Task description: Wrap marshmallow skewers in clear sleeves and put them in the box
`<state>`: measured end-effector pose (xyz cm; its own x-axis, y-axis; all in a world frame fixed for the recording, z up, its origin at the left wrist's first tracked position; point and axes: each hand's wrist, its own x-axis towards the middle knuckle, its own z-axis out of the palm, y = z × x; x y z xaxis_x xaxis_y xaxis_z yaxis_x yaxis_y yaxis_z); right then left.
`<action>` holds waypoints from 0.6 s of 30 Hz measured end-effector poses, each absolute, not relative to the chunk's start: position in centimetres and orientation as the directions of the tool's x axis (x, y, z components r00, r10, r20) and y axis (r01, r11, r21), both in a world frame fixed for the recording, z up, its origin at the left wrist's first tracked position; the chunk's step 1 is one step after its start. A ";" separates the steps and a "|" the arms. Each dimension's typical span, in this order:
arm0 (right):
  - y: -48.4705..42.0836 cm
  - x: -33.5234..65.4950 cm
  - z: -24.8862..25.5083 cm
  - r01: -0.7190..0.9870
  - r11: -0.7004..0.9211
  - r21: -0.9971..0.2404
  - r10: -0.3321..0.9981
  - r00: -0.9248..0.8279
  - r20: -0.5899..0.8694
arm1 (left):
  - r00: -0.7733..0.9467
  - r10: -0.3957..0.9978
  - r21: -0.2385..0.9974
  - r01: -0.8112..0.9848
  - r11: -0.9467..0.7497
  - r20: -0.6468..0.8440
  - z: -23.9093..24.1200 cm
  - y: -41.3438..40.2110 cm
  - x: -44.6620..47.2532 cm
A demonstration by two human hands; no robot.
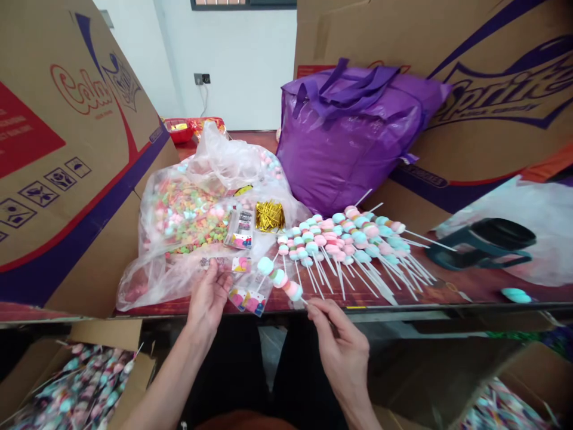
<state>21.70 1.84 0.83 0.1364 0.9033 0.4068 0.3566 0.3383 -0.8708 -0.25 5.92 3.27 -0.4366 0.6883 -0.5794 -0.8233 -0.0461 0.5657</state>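
Observation:
My right hand (338, 334) pinches the stick of a marshmallow skewer (280, 278), whose pink and blue marshmallows point up and left. My left hand (210, 294) has its thumb and fingers on a narrow clear plastic bag (229, 263) with a printed end. Under the skewer's tip, more printed clear bags (249, 297) lie at the table edge. A stack of small printed bags (240, 228) sits just beyond, beside a pile of gold twist ties (269, 216). Many finished skewers (349, 239) lie heaped to the right, sticks toward me.
Large clear bags of candy (188, 215) lie at the left. Behind stands a purple tote bag (349, 137) between big cardboard boxes (102, 197). A dark mug (486, 242) lies at right near a loose blue marshmallow (515, 295). Open boxes of wrapped skewers (85, 382) stand below the table.

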 end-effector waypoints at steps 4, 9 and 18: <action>2.1 22.3 0.7 0.408 0.471 -0.782 0.851 0.022 0.524 | -0.434 0.734 0.588 -0.807 -0.059 -0.522 3.3 5.6 0.2; 2.5 22.6 0.9 0.457 0.533 -0.712 0.823 -0.085 0.561 | -0.437 0.819 0.654 -0.750 -0.104 -0.371 2.9 5.5 0.0; 2.3 22.6 1.3 0.431 0.448 -0.783 0.890 -0.131 0.437 | -0.423 0.843 0.722 -0.689 -0.061 -0.333 2.0 5.4 -1.2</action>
